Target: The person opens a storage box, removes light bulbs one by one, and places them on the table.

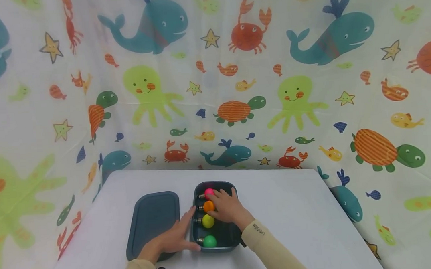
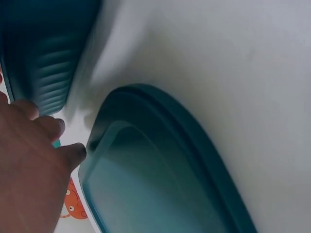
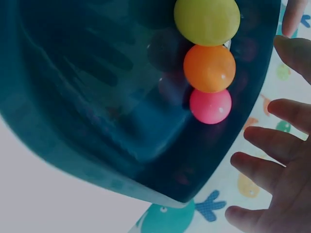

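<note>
A dark blue-green container [image 1: 215, 249] holds a column of coloured light bulbs: a pink bulb [image 1: 209, 193], an orange bulb [image 1: 209, 207], a yellow bulb [image 1: 207, 221] and a green bulb [image 1: 209, 241]. Their screw bases point left. My right hand [image 1: 227, 206] hovers over the container, beside the pink and orange bulbs. In the right wrist view its fingers [image 3: 262, 167] are spread, with nothing between them. My left hand [image 1: 173, 236] reaches along the container's left side, fingers extended and thumb apart; whether it touches the wall I cannot tell.
A matching dark lid [image 1: 155, 213] lies flat on the white table [image 1: 287, 211], left of the container and partly under the left forearm in the head view. Behind the table hangs a curtain [image 1: 206, 90] printed with sea animals.
</note>
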{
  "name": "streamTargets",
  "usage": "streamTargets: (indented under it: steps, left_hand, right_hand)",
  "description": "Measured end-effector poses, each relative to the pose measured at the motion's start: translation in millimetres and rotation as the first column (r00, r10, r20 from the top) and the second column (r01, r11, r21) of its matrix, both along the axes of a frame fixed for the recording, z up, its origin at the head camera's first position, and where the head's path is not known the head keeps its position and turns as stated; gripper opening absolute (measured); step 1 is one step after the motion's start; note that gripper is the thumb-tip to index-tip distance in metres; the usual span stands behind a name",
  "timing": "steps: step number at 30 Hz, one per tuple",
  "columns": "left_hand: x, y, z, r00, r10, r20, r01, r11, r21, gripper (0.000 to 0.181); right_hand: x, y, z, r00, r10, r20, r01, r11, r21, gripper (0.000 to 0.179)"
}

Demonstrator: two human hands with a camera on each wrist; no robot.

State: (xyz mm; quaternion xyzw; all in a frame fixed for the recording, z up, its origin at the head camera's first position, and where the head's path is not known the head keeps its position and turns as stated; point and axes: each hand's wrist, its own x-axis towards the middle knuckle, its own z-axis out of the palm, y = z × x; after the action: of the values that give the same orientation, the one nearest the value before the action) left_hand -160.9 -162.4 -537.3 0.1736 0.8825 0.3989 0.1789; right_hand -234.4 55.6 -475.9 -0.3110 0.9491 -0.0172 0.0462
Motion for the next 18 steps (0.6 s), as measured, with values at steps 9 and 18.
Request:
streamTargets:
  steps: [9,18]
  left_hand:
    - [-4.1,2.9,3.9,0.999,-0.036,-0.002,0.036,0.999,-0.006,0.122]
    - [-5.0,4.3,-0.9,0.999,-0.002,0.035,0.001,1.0,0.028,0.127]
  right_hand:
    - [-7.3,4.1,-5.8,0.997,-0.057,0.055,0.059,0.998,-0.032,0.059]
    - [-16.0,5.9,-9.4,0.99,-0.096,0.103,0.105,0.991,-0.085,0.059]
